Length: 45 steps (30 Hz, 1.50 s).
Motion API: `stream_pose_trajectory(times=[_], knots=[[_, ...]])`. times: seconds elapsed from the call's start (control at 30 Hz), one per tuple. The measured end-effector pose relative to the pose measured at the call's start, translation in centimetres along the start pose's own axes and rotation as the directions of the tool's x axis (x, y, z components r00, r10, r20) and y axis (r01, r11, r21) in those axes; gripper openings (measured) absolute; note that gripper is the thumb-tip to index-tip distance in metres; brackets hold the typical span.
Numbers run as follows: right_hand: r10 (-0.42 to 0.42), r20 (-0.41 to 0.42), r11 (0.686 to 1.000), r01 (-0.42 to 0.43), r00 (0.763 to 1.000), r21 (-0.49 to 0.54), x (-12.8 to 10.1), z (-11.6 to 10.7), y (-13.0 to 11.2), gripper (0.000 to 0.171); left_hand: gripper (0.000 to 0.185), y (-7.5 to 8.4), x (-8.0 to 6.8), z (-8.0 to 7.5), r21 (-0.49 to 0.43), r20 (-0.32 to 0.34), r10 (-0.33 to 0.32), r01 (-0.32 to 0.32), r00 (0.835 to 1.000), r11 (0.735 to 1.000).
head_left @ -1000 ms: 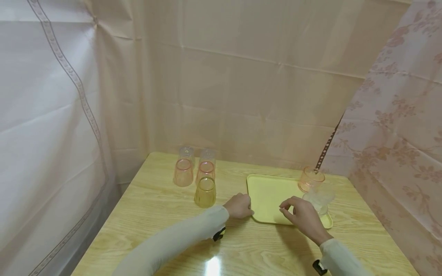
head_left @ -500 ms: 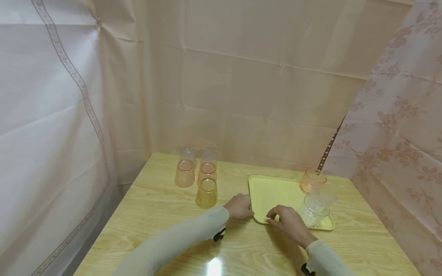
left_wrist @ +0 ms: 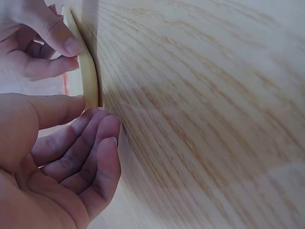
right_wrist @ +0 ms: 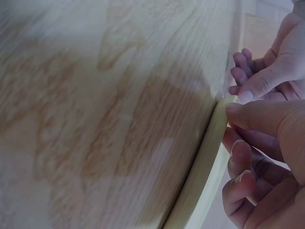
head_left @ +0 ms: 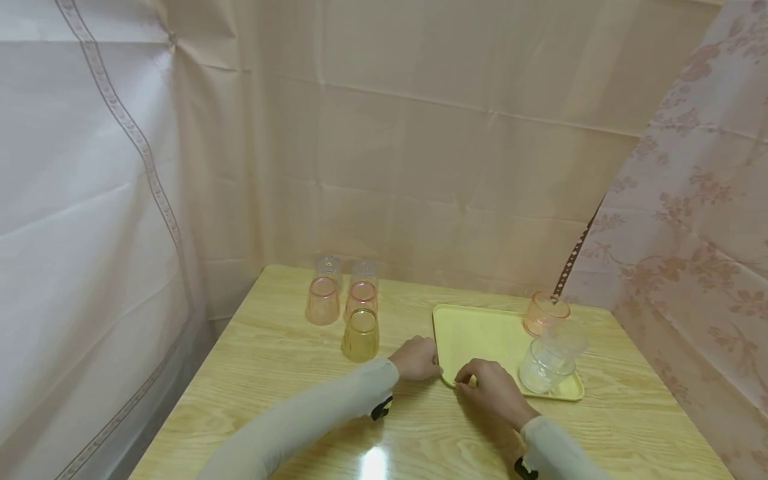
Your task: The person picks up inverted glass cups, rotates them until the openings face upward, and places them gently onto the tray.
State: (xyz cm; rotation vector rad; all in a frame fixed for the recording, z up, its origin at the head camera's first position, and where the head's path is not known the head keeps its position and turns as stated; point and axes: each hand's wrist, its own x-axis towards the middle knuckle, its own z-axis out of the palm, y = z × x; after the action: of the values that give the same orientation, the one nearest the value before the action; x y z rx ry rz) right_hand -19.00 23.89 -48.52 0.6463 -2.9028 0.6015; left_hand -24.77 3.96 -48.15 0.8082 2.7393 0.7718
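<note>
**Both hands on the near-left corner of the yellow tray**

Big light wood-grain table (head_left: 288, 373), glossy top, curtained walls all round. On its right half sits a flat rectangular pale-yellow tray (head_left: 480, 337), smooth plastic with rounded corners and a thin raised lip; its long axis runs near to far, angled slightly, near end toward the person. A clear ribbed cup (head_left: 547, 363) stands on the tray's near-right part, an orange-pink cup (head_left: 543, 313) by its far-right corner. Left of the tray, well apart: two pink upturned cups (head_left: 342, 301), a yellow upturned cup (head_left: 360, 335) nearer, two clear ones behind. The left hand (head_left: 415, 359) has thumb and curled fingers pinching the tray's corner edge; the right hand (head_left: 489, 390) pinches the near rim just beside it.
</note>
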Motion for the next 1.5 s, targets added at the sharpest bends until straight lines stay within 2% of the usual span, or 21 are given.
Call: stream_pose_trajectory(times=[0.27, 0.47, 0.67, 0.8, 0.9, 1.03, 1.17, 1.3, 1.37, 1.5], knots=[[-0.015, -0.008, 1.000, 0.015, 1.000, -0.004, 0.2, 0.6, -0.1, 0.012, 0.056, 0.3, -0.2, -0.4, -0.002, 0.008, 0.009, -0.009, 1.000, 1.000], [-0.017, -0.007, 1.000, 0.017, 1.000, 0.001, 0.4, 0.5, -0.1, 0.012, 0.052, 0.4, -0.1, -1.3, 0.010, -0.030, 0.095, -0.095, 0.995, 0.995], [-0.017, 0.002, 1.000, 0.017, 1.000, 0.005, 0.4, 0.5, -0.1, 0.013, 0.041, 1.0, -0.5, -3.4, 0.079, -0.055, 0.185, -0.181, 0.981, 0.980], [-0.014, 0.004, 1.000, 0.014, 1.000, 0.010, 0.4, 0.5, -0.1, 0.014, 0.036, 0.8, -0.8, -4.9, 0.103, -0.069, 0.221, -0.213, 0.973, 0.972], [-0.004, 0.003, 1.000, 0.004, 1.000, 0.012, 0.3, 0.5, -0.2, 0.014, 0.027, 0.2, -1.0, -6.1, 0.108, -0.080, 0.249, -0.240, 0.965, 0.965], [0.009, 0.005, 1.000, -0.009, 1.000, 0.014, 0.2, 0.7, -0.3, 0.014, 0.015, -0.9, -1.9, -7.6, 0.185, -0.075, 0.284, -0.267, 0.956, 0.946], [0.010, 0.004, 1.000, -0.010, 1.000, 0.008, 0.1, 0.9, -0.3, 0.013, 0.014, -3.0, -2.9, -8.7, 0.294, -0.089, 0.319, -0.282, 0.944, 0.913], [0.012, 0.004, 1.000, -0.012, 1.000, 0.005, 0.2, 0.8, -0.3, 0.013, 0.017, -5.2, -3.7, -10.0, 0.302, -0.127, 0.338, -0.288, 0.933, 0.909], [0.018, 0.007, 1.000, -0.018, 1.000, 0.015, 0.2, 0.7, -0.3, 0.012, 0.018, -6.2, -4.1, -10.7, 0.306, -0.145, 0.365, -0.309, 0.920, 0.901], [0.023, 0.007, 1.000, -0.023, 1.000, 0.021, 0.2, 0.7, -0.4, 0.013, 0.022, -7.2, -4.9, -11.8, 0.368, -0.156, 0.410, -0.332, 0.899, 0.868]])
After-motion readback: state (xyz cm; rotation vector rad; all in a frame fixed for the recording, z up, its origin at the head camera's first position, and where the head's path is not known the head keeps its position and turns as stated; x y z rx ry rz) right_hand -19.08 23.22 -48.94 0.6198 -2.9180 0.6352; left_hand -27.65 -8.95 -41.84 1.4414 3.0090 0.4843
